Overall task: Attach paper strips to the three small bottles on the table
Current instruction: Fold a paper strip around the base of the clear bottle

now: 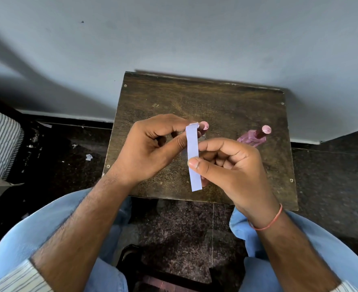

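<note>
Nearest the person, the right hand [230, 165] pinches the lower part of a pale paper strip [192, 157] between thumb and curled fingers [220, 148]. Just beyond, the left hand [152, 144] pinches the strip's upper end, its fingers tightly curled around it. The strip hangs upright between both hands, above the dark wooden surface [226, 106]. Behind the left fingertips stands a pink-capped bottle [204, 125], mostly hidden. Farther right, another pink bottle [256, 137] stands apart on the surface.

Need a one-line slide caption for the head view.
Both hands, left hand and right hand, pinch a paper strip above the table, near two pink-capped bottles.
</note>
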`<action>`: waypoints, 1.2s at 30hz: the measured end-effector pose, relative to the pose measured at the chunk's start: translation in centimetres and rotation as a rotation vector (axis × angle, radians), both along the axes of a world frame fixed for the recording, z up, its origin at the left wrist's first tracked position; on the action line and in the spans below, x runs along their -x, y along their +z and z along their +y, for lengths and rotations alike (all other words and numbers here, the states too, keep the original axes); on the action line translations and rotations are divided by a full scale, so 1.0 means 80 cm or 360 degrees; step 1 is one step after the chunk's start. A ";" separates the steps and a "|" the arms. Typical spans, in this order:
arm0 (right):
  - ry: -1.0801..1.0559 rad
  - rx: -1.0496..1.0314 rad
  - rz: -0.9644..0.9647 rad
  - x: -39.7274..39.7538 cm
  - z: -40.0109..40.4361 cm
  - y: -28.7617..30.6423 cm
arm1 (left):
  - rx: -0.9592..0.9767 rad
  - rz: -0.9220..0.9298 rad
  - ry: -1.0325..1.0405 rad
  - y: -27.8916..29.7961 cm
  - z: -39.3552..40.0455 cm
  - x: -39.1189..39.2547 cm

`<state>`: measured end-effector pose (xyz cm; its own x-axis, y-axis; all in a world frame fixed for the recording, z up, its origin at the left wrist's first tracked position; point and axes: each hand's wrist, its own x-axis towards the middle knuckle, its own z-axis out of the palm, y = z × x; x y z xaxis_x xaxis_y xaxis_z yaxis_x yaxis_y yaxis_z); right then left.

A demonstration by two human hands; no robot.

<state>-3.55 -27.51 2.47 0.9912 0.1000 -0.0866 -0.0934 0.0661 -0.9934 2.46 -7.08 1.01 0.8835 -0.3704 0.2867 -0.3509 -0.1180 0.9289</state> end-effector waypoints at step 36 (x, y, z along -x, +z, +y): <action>-0.0025 -0.0137 0.0451 0.002 0.022 0.020 | -0.0392 -0.0372 0.0146 -0.008 0.011 0.000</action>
